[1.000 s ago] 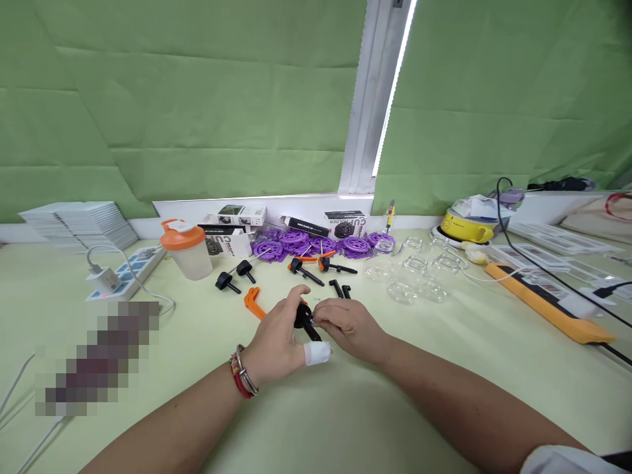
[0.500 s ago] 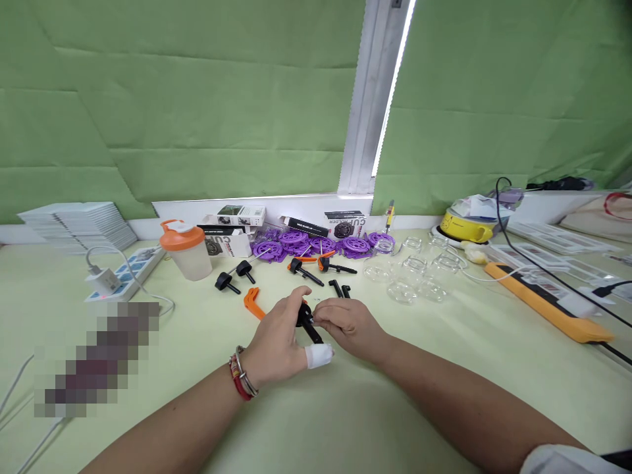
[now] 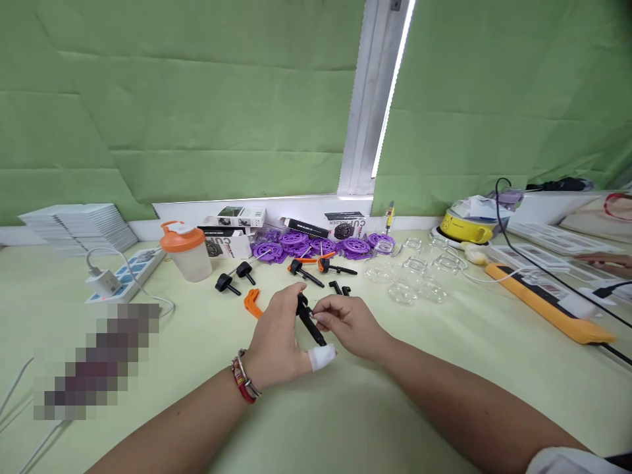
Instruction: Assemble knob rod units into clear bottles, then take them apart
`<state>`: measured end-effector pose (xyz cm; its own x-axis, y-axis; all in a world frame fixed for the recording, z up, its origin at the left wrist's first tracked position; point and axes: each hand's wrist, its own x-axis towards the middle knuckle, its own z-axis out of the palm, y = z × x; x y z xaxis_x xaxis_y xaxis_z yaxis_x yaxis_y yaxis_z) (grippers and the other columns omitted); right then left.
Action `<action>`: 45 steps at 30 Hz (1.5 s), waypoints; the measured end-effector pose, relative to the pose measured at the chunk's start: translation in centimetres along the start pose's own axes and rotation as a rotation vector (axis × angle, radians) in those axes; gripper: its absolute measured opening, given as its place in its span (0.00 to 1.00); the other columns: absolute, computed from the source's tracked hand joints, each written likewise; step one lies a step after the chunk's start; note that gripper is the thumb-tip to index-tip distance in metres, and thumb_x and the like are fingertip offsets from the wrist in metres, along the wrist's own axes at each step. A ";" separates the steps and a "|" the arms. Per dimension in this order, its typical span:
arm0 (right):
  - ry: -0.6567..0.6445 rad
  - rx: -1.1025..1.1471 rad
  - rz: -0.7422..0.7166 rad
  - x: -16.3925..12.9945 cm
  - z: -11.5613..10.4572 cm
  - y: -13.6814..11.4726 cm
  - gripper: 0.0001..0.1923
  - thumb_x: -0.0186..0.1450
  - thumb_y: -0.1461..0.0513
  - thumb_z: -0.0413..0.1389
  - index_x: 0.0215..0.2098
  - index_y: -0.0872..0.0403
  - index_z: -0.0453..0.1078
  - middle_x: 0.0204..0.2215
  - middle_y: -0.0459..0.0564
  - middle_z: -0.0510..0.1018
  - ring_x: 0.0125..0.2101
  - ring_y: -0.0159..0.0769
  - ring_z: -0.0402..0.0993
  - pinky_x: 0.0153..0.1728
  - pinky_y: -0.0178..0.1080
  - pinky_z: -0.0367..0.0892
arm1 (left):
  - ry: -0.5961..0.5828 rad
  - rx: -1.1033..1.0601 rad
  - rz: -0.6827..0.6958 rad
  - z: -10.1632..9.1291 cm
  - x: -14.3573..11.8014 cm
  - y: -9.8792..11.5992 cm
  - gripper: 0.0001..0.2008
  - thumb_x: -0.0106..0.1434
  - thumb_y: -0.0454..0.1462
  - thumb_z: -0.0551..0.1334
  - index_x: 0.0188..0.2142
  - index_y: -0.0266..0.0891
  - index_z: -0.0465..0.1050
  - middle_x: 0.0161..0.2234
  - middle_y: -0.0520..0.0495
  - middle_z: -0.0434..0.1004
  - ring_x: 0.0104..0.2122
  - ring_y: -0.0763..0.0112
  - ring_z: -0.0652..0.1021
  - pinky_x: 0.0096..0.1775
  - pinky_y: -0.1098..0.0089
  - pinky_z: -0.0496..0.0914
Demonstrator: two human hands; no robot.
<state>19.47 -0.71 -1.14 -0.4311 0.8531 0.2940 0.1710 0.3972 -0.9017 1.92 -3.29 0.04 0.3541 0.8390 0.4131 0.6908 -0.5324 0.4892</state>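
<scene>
My left hand point(image 3: 279, 345), with a white bandage on the thumb tip and bracelets at the wrist, grips a slim black plastic rod piece point(image 3: 309, 322) over the pale green table point(image 3: 345, 408). Fingertips of my right hand point(image 3: 348, 322) pinch the same black piece near its upper end; what they press there is too small to tell. An orange bracket point(image 3: 252, 302) lies on the table just left of my left hand. Two small black parts point(image 3: 340, 288) lie just beyond my right hand.
Behind lie black knob screws point(image 3: 232, 276), purple discs point(image 3: 316, 243), small boxes point(image 3: 237, 224), clear glass jars point(image 3: 415, 273), an orange-lidded shaker point(image 3: 185, 250), a power strip point(image 3: 123, 273) at left, an orange power strip point(image 3: 543, 303) and a yellow device point(image 3: 467, 227) at right. Another person's hand point(image 3: 609, 263) shows far right.
The black piece has tilted more upright between my hands, and my right fingers have shifted along it. Another person's hand has come into view at the far right.
</scene>
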 end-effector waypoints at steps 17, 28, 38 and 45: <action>0.044 -0.226 0.062 0.5 -1.1 0.8 0.08 0.62 0.59 0.55 0.28 0.55 0.71 0.22 0.45 0.73 0.25 0.31 0.68 0.27 0.35 0.61 | 0.200 -0.318 -0.086 0.8 0.5 -1.4 0.46 0.53 0.49 0.65 0.62 0.41 0.39 0.61 0.32 0.52 0.59 0.51 0.60 0.53 0.50 0.61; -0.002 -0.865 -0.159 0.4 0.0 1.9 0.13 0.67 0.59 0.50 0.46 0.54 0.71 0.33 0.51 0.79 0.34 0.37 0.74 0.34 0.37 0.62 | -0.058 -0.855 -0.443 1.0 1.6 -1.7 0.14 0.61 0.48 0.57 0.37 0.42 0.58 0.19 0.62 0.53 0.16 0.81 0.58 0.19 0.77 0.53; 0.084 -1.046 -0.138 7.3 1.0 0.7 0.11 0.66 0.60 0.50 0.34 0.55 0.74 0.32 0.52 0.77 0.35 0.38 0.68 0.36 0.39 0.56 | 0.488 -0.657 -0.511 0.4 2.7 -6.5 0.19 0.61 0.45 0.53 0.50 0.43 0.58 0.28 0.54 0.69 0.20 0.77 0.68 0.23 0.73 0.63; 0.119 -1.132 0.067 14.6 4.5 2.0 0.11 0.63 0.60 0.52 0.32 0.55 0.75 0.32 0.56 0.77 0.42 0.44 0.64 0.44 0.44 0.50 | 0.857 -0.248 -0.650 -2.0 3.1 -13.4 0.15 0.62 0.44 0.52 0.47 0.43 0.60 0.36 0.49 0.70 0.30 0.70 0.72 0.33 0.68 0.67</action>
<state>9.53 10.99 -0.07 -0.3143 0.8867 0.3391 0.9178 0.3751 -0.1302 -7.52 6.23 -3.67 -0.6513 0.6626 0.3697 0.4069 -0.1062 0.9073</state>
